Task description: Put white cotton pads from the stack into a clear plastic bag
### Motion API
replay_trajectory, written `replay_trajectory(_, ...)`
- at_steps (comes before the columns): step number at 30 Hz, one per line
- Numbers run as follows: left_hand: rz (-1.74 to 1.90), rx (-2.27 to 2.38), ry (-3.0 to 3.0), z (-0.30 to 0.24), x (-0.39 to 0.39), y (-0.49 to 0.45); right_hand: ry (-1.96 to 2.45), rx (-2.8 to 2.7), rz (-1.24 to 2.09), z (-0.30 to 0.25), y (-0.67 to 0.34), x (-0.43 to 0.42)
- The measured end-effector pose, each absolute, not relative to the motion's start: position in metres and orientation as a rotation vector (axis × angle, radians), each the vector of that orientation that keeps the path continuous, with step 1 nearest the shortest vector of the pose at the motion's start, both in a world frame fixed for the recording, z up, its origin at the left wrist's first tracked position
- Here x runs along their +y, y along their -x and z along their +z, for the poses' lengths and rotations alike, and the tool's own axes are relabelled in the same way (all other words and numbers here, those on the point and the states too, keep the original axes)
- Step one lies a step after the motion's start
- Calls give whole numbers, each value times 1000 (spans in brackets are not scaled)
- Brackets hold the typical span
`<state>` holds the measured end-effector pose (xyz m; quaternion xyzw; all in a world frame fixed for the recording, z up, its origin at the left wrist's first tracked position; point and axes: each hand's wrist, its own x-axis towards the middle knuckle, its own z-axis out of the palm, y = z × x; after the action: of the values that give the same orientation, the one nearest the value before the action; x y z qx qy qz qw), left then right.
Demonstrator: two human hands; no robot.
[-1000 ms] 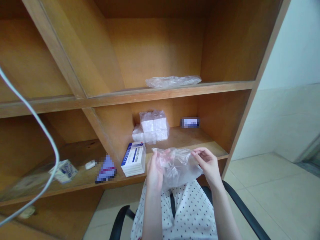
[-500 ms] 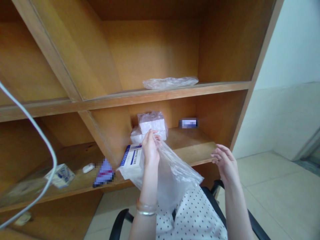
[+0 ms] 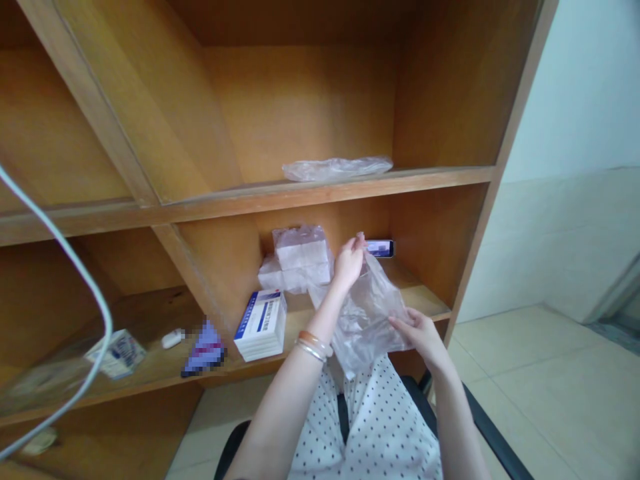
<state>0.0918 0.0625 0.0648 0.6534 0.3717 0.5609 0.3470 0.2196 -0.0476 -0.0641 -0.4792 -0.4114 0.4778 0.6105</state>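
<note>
Head view: both of the person's hands are on one clear plastic bag (image 3: 367, 310), held up in front of a wooden shelf unit (image 3: 440, 177).
Left hand (image 3: 349, 261): raised, fingertips pinched together on the bag's top edge; bracelets (image 3: 314, 343) on the wrist.
Right hand (image 3: 417, 331): lower, thumb and fingers clamped on the bag's lower right side.
Clear plastic bag: hangs crumpled between the two sets of fingers, slanting down from the left fingertips to the right ones.
Wrapped white boxes (image 3: 300, 257): just beside the left fingers, on their left.
Phone-like object (image 3: 381, 249): just right of the left fingertips, behind the bag.
Blue-and-white box (image 3: 263, 325): below and left of the left fingers.
Second plastic bag (image 3: 337, 168): on the shelf above both hands.
</note>
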Motion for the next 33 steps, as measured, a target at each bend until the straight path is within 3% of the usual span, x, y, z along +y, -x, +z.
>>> replay_trajectory(5,1670,1287,-1924,37,24,-79,1335,-662,769,-84,-252,-36)
replay_trajectory(11,1044,1164,-2277,-37,-7,-91,1401,-618,483,-93,-275,-19)
replay_trajectory(16,769,1258,-2468,-75,17,-98,1550,-698,322,-91,-298,-15)
replay_trajectory(23,335,1327,-2674,-75,64,-105,1901,-880,35,-84,-310,-39)
replay_trajectory(27,460,1297,-2841,-66,74,-112,1871,-1028,-284,-61,-299,-39)
replay_trajectory(30,561,1369,-2822,-66,72,-117,1669,-1327,-293,-43,-290,-17)
replay_trajectory(33,432,1452,-2703,-74,72,-117,1621,-1678,-259,-41,-285,17)
